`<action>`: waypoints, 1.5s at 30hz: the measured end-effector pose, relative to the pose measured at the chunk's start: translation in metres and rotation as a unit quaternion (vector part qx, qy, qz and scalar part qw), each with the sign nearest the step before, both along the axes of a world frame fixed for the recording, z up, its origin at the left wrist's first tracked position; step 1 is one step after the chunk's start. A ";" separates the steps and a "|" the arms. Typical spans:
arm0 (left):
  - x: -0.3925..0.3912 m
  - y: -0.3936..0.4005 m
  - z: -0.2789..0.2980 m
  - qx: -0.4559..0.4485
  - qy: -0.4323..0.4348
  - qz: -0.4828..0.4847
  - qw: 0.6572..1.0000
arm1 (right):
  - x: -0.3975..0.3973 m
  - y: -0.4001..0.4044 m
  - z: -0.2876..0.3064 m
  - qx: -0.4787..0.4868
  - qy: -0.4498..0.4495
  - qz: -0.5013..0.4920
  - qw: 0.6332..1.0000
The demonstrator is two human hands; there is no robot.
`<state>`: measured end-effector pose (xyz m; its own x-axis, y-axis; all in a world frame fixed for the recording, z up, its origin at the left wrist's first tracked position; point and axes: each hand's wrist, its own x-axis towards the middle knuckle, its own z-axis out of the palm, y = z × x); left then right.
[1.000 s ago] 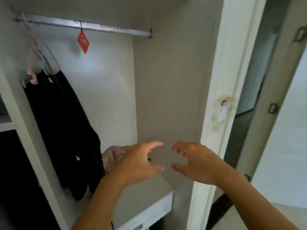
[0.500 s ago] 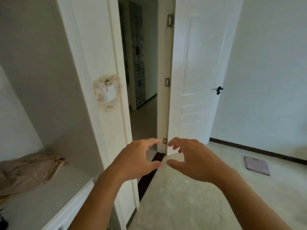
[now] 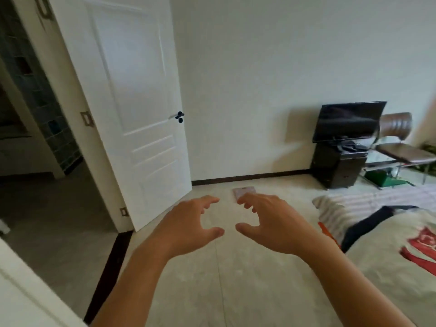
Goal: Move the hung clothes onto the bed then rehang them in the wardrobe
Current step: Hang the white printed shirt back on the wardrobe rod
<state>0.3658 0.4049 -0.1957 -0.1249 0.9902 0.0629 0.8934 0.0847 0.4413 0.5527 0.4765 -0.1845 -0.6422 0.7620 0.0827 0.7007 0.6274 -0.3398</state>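
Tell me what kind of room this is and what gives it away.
Most likely a bedroom in a home. A bed with clothes laid on it sits at right, a small television stands on a dark cabinet, and a white door stands open.

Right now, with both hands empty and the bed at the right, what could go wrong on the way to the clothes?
1. The flat pink thing lies on the floor ahead of the right hand; a foot might slip on it.
2. The open door stands close on the left; a wide turn could bump it.
3. Clothes on the bed overlap, so the left hand may drag a second piece along.
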 end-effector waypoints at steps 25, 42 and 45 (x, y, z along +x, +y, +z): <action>0.298 0.380 -0.027 -0.089 0.050 -0.462 0.881 | 0.302 0.182 -0.024 -0.026 -0.003 -0.433 0.901; 0.566 0.507 -0.063 -0.126 0.055 -0.536 0.833 | 0.544 0.288 -0.077 -0.044 0.012 -0.501 0.864; 0.597 0.533 -0.068 -0.142 0.053 -0.539 0.829 | 0.575 0.313 -0.085 -0.060 0.006 -0.502 0.863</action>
<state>0.9630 0.9383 -0.2634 0.8331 0.4998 -0.2370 0.5498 -0.7010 0.4543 1.1276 0.7899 -0.2696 0.3464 0.9375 -0.0339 0.8665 -0.3336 -0.3712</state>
